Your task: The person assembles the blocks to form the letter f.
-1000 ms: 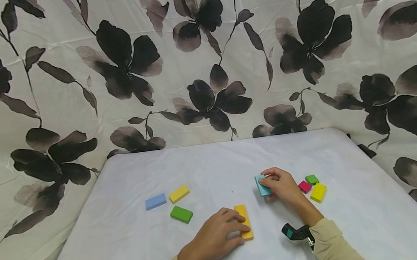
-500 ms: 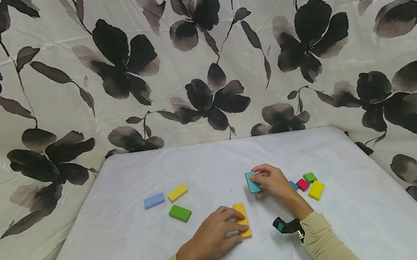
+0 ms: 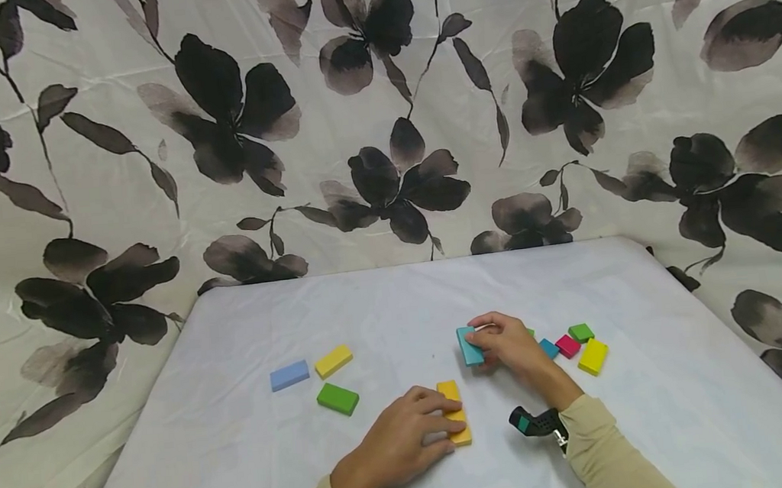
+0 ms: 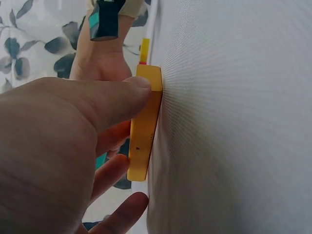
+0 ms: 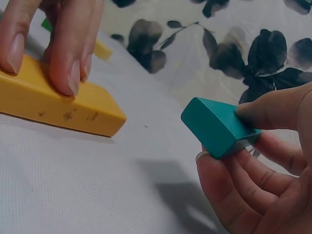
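In the head view my left hand [image 3: 402, 436] lies at an orange-yellow wooden block [image 3: 448, 390] that rests flat on the white table. Its fingertips press on the block's top, and in the left wrist view the thumb touches the block [image 4: 144, 141] too. Further back and to the right, my right hand [image 3: 515, 347] pinches a teal block [image 3: 468, 347] between thumb and fingers. The right wrist view shows this teal block [image 5: 217, 127] tilted and held above the cloth, with a shadow under it. A gap separates it from the orange-yellow block [image 5: 63, 107].
Left on the white table [image 3: 228, 448] lie a blue block [image 3: 289, 375], a yellow block [image 3: 334, 362] and a green block [image 3: 338, 400]. Right of my right hand are small blue [image 3: 548, 348], red [image 3: 568, 346], green [image 3: 581, 333] and bright yellow [image 3: 593, 357] blocks. Floral cloth hangs behind.
My right hand has carried the teal block leftward, mostly in the first half second, and slightly lower since. A small blue block and a green edge have come into sight behind it. My left hand stays put.
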Demonstrator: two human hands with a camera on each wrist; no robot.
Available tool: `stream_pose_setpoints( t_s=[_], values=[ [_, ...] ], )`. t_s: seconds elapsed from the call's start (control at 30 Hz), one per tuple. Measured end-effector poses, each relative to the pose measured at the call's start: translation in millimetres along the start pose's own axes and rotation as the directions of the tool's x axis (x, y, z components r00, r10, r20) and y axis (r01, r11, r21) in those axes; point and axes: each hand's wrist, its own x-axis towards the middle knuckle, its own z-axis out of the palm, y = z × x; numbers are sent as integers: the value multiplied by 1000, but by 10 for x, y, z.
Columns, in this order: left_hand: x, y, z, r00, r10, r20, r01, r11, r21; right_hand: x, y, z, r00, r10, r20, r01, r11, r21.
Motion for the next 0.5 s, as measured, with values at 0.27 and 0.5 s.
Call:
stream_pose_setpoints(
  t_s=[0.27, 0.5],
  values=[
    [7, -2, 15, 999, -33, 12, 34, 998, -45, 38, 37, 7, 999, -3, 40, 3, 1000, 15],
    [-3, -17, 1, 999, -31, 6, 32, 997, -67, 72, 55, 55, 998, 18, 61, -18, 1000, 10]
  ],
)
